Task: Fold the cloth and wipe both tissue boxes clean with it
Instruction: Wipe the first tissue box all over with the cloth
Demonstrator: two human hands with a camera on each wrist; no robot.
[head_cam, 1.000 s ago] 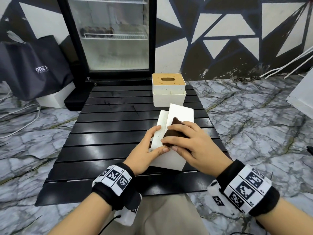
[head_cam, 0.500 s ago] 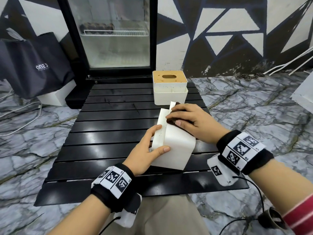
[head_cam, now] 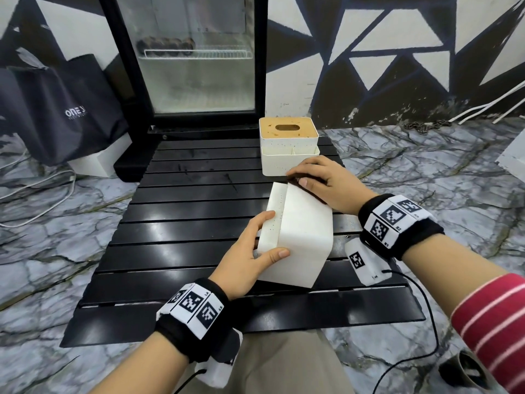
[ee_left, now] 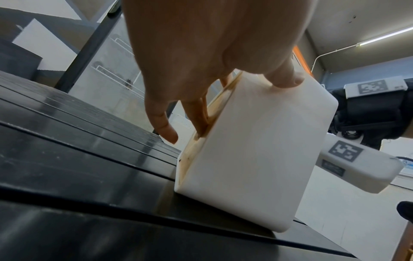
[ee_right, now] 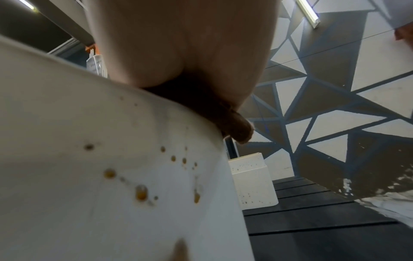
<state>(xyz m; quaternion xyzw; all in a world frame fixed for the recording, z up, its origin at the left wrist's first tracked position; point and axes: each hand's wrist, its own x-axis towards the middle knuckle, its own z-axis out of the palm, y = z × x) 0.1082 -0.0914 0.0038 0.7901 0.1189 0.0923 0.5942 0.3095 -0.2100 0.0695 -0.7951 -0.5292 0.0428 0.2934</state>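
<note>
Two tissue boxes on the black slatted table (head_cam: 176, 211). The near box (head_cam: 304, 240) is tipped on its side so a flat face is exposed for wiping; it is steadied by the left hand (head_cam: 250, 257), thumb on top, fingers (ee_left: 196, 114) curled over the edge. The brown cloth (head_cam: 298, 180) is pressed flat against the far end under the right hand (head_cam: 321, 180), fingers nearly straight. Brown spots remain lower down. The far box (head_cam: 288, 155), wooden-lidded, stands speckled and untouched. Behind: a glass-door fridge (head_cam: 196, 66), marble floor (head_cam: 426, 172), triangle-painted wall.
</note>
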